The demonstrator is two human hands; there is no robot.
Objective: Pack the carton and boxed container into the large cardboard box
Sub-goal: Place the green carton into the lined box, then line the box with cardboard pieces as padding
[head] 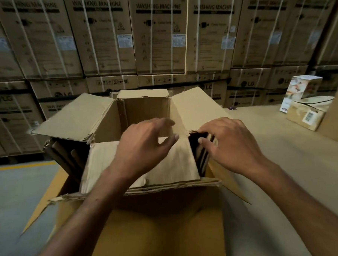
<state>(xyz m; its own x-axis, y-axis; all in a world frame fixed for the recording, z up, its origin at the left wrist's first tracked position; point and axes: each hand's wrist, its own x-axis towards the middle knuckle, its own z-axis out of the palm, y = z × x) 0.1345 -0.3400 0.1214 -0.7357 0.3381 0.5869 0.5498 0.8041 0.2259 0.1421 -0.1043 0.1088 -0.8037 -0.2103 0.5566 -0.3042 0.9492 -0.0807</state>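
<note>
My left hand (143, 146) hangs over the near flap (172, 163) of the big box (145, 109), fingers loosely spread. My right hand (228, 144) is splayed at that flap's right edge, gripping nothing. The carton (306, 115) and the printed box (305, 86) on it sit well beyond my right fingertips.

The large cardboard box (139, 234) sits in the middle of the frame. Behind it stand stacked washing machine boxes (159, 35). At the upper right, a small box (305, 86) lies on a carton (303, 117).
</note>
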